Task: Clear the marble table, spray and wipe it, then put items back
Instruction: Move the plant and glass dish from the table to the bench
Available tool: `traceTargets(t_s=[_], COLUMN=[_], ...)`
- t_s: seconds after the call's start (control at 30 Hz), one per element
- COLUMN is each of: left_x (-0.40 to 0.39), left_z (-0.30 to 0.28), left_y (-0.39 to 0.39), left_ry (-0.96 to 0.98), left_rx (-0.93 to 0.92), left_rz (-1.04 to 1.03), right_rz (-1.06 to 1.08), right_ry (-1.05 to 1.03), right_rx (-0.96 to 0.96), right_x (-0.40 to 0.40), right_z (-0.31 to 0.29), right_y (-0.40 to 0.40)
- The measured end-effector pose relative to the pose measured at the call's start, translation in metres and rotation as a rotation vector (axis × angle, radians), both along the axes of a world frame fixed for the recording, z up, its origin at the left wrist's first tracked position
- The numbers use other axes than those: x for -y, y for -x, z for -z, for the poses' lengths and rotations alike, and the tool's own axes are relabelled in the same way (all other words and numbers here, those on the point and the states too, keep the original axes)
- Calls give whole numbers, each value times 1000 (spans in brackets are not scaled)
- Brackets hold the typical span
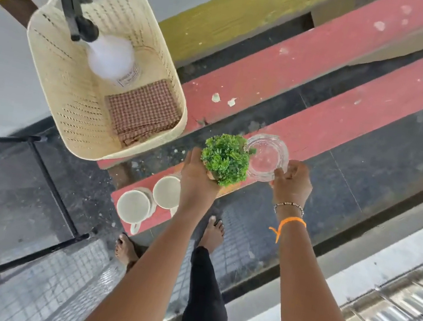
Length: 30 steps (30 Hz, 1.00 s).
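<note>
My left hand (197, 177) grips a small potted green plant (226, 158) from the left side. My right hand (291, 183) holds a clear glass ashtray (267, 157) by its near rim, right beside the plant. Both are over a red step edge (337, 119) in the middle of the view. Two white cups (133, 206) (167, 191) stand on the lower red step to the left of my left forearm. A cream basket (73, 109) at the upper left holds a spray bottle (110, 56) with a black trigger and a folded checked cloth (143, 111).
Dark stone steps (372, 164) with red edges run diagonally up to the right. A black metal frame (54, 190) stands at the left. My bare feet (212, 234) are on the glossy floor below. A pale ledge and metal railing (402, 318) lie at the lower right.
</note>
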<state>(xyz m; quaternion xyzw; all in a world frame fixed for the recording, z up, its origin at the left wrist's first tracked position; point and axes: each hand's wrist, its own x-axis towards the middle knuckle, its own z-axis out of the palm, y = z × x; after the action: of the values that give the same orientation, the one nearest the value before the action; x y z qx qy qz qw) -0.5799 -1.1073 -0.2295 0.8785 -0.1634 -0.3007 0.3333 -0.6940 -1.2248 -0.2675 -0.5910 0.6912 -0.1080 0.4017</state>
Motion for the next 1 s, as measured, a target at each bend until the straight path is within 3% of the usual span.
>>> traceTargets(t_s=[0.47,1.0], left_x=[15,-12], left_z=[18,-5], left_y=[4,-9], left_ry=[-12,74], left_rx=[29,-140], left_rz=[-6,-84], right_rz=[-86,117], right_ry=[-9,-174], right_rx=[18,151], right_x=[15,-8], right_z=[19,-10], right_y=[3,7])
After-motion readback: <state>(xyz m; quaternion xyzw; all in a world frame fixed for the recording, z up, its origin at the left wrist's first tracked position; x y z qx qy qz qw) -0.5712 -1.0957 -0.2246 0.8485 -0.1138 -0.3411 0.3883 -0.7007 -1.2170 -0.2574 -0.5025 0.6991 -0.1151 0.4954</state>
